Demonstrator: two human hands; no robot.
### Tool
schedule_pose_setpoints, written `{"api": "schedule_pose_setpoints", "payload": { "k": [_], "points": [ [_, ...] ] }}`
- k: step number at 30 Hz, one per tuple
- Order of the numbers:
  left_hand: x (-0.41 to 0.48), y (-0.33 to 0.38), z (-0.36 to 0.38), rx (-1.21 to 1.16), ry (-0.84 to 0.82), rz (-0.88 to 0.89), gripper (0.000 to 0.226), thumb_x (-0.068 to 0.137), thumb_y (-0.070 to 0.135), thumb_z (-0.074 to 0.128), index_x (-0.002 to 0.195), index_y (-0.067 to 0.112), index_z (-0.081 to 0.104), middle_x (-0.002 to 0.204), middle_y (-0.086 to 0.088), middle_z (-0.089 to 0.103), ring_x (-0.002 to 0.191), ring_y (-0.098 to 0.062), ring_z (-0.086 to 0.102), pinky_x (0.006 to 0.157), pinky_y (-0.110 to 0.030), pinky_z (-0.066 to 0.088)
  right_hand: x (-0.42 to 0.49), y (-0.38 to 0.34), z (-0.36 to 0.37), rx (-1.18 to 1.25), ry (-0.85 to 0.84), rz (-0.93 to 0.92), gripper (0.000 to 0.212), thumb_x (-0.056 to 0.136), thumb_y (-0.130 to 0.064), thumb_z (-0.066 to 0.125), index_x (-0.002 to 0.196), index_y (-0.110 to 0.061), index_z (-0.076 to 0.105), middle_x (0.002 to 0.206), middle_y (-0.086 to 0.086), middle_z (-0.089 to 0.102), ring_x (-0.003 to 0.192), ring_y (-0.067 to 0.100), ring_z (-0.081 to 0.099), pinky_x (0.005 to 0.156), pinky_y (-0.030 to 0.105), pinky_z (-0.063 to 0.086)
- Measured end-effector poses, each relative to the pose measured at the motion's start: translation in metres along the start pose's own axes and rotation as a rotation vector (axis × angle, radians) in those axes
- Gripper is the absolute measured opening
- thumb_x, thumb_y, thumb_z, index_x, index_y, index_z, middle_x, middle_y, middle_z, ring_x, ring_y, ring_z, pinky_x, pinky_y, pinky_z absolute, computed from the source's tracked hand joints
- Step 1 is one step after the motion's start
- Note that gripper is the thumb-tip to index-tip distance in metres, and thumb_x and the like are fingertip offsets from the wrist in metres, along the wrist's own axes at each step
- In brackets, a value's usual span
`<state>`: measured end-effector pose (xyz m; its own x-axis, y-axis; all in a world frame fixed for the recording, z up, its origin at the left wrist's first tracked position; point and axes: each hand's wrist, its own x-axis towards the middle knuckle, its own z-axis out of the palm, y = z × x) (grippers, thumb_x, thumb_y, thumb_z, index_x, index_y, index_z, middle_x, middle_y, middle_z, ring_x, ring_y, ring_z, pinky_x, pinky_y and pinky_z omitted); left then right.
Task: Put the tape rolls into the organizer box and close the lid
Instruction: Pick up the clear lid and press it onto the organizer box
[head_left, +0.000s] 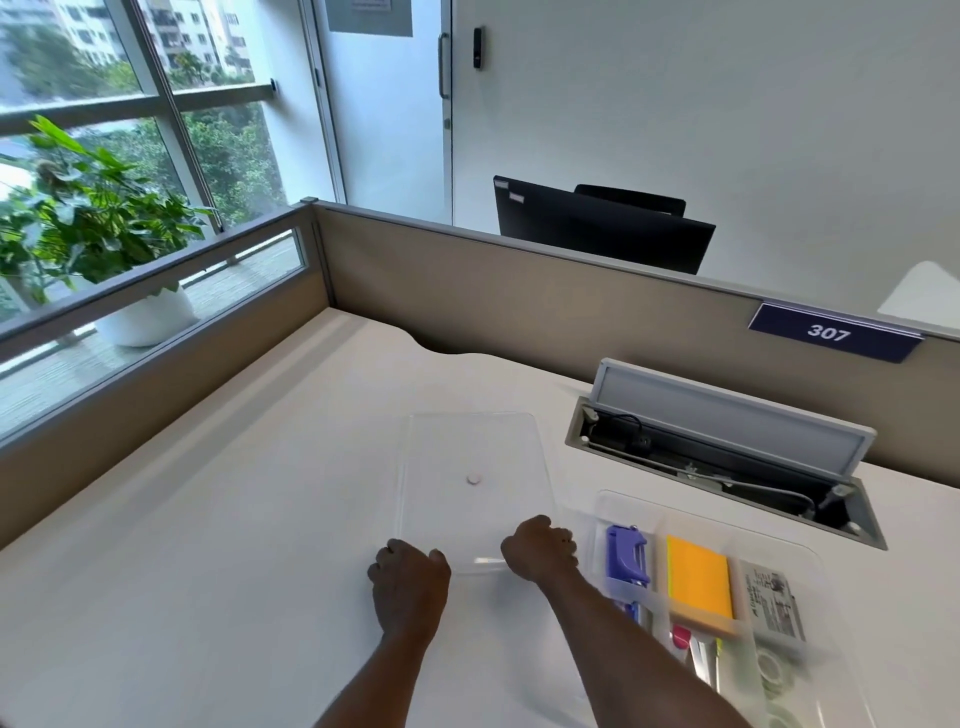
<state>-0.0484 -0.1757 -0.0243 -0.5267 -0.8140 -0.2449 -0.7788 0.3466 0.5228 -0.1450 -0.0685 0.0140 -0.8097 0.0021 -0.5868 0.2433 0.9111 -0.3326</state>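
The clear organizer box (727, 597) at four o'clock on the table (234, 545) holds one purple tool (627, 553), one orange pad (698, 577), pens and two tape rolls (774, 675). The left hand (410, 571) and right hand (540, 548), both curled, grip the near edge of the one clear lid (472, 488) lying at the centre.

Tape rolls (774, 680) blurred, organizer box (810, 558) cut off at btm edge.

Both forearms bare; no sleeves, rings, watch.

Hmm, that remarks on absences, so restated: Left hand (410, 577) and right hand (540, 553), forearms bare.
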Motion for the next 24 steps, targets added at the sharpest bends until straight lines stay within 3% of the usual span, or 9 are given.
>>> {"api": "schedule_pose_setpoints", "payload": {
  "k": [6, 10, 13, 15, 17, 20, 22, 24],
  "points": [
    [0.013, 0.002, -0.004, -0.120, 0.075, -0.112, 0.044, 0.084, 0.025, 0.058, 0.110, -0.008, 0.045, 0.116, -0.031, 0.050, 0.108, -0.045, 0.046, 0.090, -0.048, 0.043, 0.017, -0.006, -0.007, 0.140, 0.108, 0.083, 0.049, 0.081, -0.024, 0.052, 0.125, -0.003, 0.044, 0.129, 0.017, 0.047, 0.119, 0.033, 0.047, 0.099, 0.035, 0.044],
    [0.026, 0.003, -0.018, -0.308, 0.133, -0.214, 0.034, 0.086, 0.014, 0.055, 0.111, -0.008, 0.047, 0.118, -0.031, 0.045, 0.106, -0.048, 0.049, 0.090, -0.049, 0.044, 0.024, -0.015, -0.025, 0.151, 0.165, -0.013, 0.032, 0.081, -0.014, 0.051, 0.109, -0.004, 0.059, 0.114, 0.015, 0.062, 0.109, 0.032, 0.058, 0.086, 0.032, 0.048],
    [0.038, 0.004, -0.025, -0.540, 0.184, -0.247, 0.036, 0.083, 0.007, 0.058, 0.114, -0.008, 0.048, 0.115, -0.033, 0.051, 0.108, -0.044, 0.050, 0.090, -0.045, 0.042, 0.029, -0.018, -0.044, 0.342, 0.091, -0.022, 0.007, 0.072, -0.001, 0.051, 0.068, -0.005, 0.055, 0.073, 0.016, 0.058, 0.076, 0.035, 0.065, 0.063, 0.030, 0.044],
    [0.043, 0.012, -0.030, -0.869, 0.216, -0.301, 0.021, 0.075, 0.003, 0.061, 0.093, -0.003, 0.051, 0.093, -0.027, 0.060, 0.087, -0.037, 0.056, 0.074, -0.040, 0.047, 0.034, -0.017, -0.052, 0.525, 0.045, 0.009, 0.019, 0.069, 0.005, 0.046, 0.055, -0.007, 0.042, 0.061, 0.013, 0.046, 0.051, 0.026, 0.047, 0.054, 0.028, 0.037],
    [0.039, 0.031, -0.035, -1.242, 0.101, -0.386, 0.017, 0.072, 0.003, 0.064, 0.081, 0.006, 0.050, 0.076, -0.016, 0.058, 0.066, -0.029, 0.054, 0.060, -0.032, 0.046, 0.034, -0.017, -0.056, 0.696, 0.001, 0.033, 0.024, 0.071, 0.011, 0.044, 0.058, -0.008, 0.039, 0.065, 0.012, 0.041, 0.050, 0.017, 0.031, 0.045, 0.019, 0.030],
    [0.024, 0.066, -0.037, -1.624, -0.071, -0.429, 0.012, 0.078, -0.002, 0.065, 0.086, 0.004, 0.060, 0.082, -0.015, 0.062, 0.057, -0.016, 0.062, 0.070, -0.030, 0.054, 0.027, -0.013, -0.061, 0.786, -0.023, 0.027, 0.025, 0.075, 0.013, 0.044, 0.059, -0.007, 0.042, 0.064, 0.012, 0.041, 0.050, 0.015, 0.029, 0.040, 0.013, 0.028],
    [0.014, 0.084, -0.040, -1.721, -0.124, -0.345, 0.024, 0.082, -0.004, 0.061, 0.105, 0.001, 0.061, 0.081, -0.011, 0.063, 0.055, -0.012, 0.064, 0.071, -0.030, 0.054, 0.024, -0.003, -0.066, 0.810, 0.004, 0.008, 0.026, 0.074, 0.015, 0.048, 0.057, -0.005, 0.045, 0.058, 0.012, 0.042, 0.046, 0.016, 0.033, 0.038, 0.015, 0.032],
    [0.006, 0.094, -0.041, -1.703, -0.169, -0.244, 0.026, 0.084, -0.005, 0.058, 0.110, 0.001, 0.060, 0.081, -0.008, 0.064, 0.060, -0.012, 0.064, 0.068, -0.028, 0.053, 0.021, 0.010, -0.075, 0.842, 0.001, -0.007, 0.025, 0.073, 0.017, 0.050, 0.057, -0.002, 0.047, 0.057, 0.014, 0.045, 0.043, 0.018, 0.037, 0.040, 0.021, 0.037]
  ]
}}
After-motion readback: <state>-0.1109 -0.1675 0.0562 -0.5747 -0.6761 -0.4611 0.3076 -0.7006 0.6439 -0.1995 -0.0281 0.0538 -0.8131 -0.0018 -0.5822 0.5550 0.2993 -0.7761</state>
